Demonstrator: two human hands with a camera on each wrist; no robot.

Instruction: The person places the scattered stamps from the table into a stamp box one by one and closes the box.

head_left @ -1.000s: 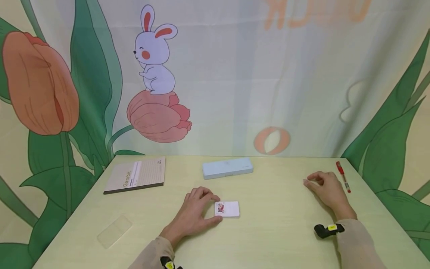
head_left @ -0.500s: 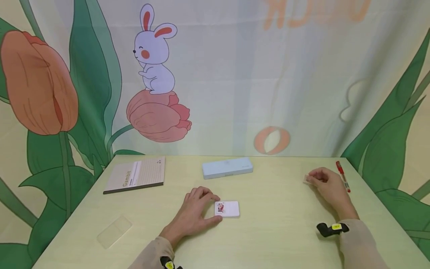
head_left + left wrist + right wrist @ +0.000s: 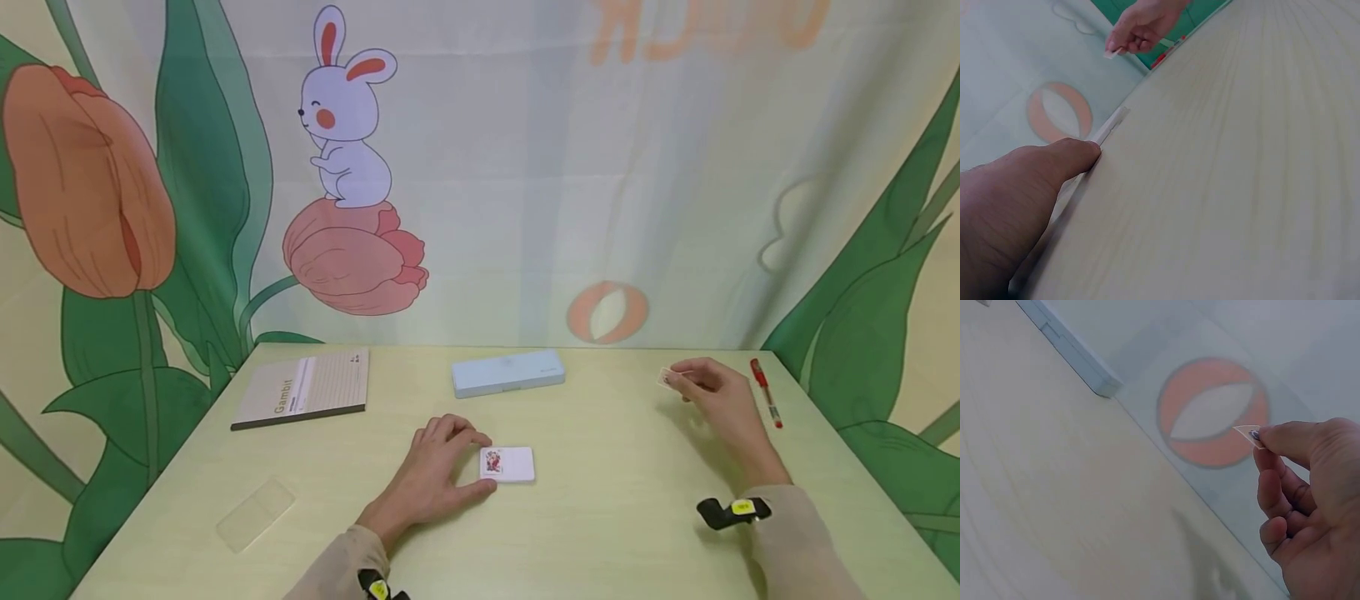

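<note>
My left hand (image 3: 431, 475) rests on the table with thumb and forefinger at opposite edges of a small white flat case (image 3: 517, 466). A sticker (image 3: 492, 462) with a red cartoon figure covers the left part of its top. In the left wrist view the thumb presses along the near edge of the white case (image 3: 1110, 125). Raised over the table on the right, my right hand (image 3: 716, 400) pinches a small sticker (image 3: 664, 379) between thumb and forefinger. The right wrist view shows this sticker (image 3: 1247, 432) with a pale border and dark print, partly covered by the thumb.
A clear plastic piece (image 3: 256, 515) lies at the left. Toward the back are a notebook (image 3: 303, 389) and a light blue pencil case (image 3: 508, 374). A red pen (image 3: 765, 392) lies near the right edge. A printed curtain (image 3: 487, 167) hangs behind the table (image 3: 600, 533).
The right hand has risen from near the tabletop and shifted slightly left, and the sticker in its fingers has come into fuller view. The left hand and white case stay put.
</note>
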